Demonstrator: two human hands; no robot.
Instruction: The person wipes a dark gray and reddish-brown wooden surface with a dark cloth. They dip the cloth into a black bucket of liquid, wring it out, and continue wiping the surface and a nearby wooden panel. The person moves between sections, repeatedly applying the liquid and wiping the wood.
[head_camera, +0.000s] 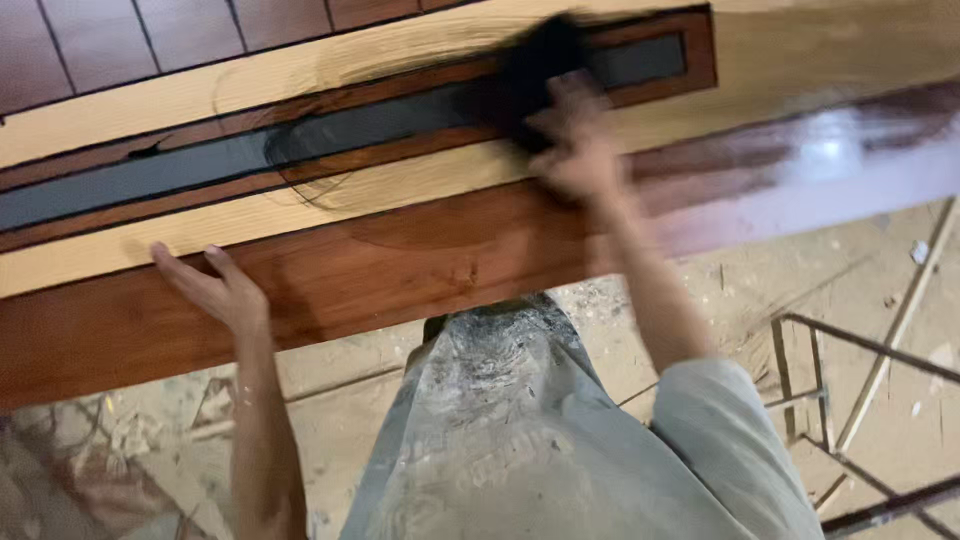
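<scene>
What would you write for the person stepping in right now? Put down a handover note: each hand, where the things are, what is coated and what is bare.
Left hand: open, fingers spread, flat against the near edge of the wooden panel.
Right hand: gripping a dark pad or cloth, blurred in motion over the dark recessed strip.
Done: the near edge band and the strip's frame look reddish-brown and glossy; the right end shines wet.
Left: the pale wood bands on both sides of the strip show bare, with only curved wipe marks.
Beneath: dusty floor, metal frame at right.
</scene>
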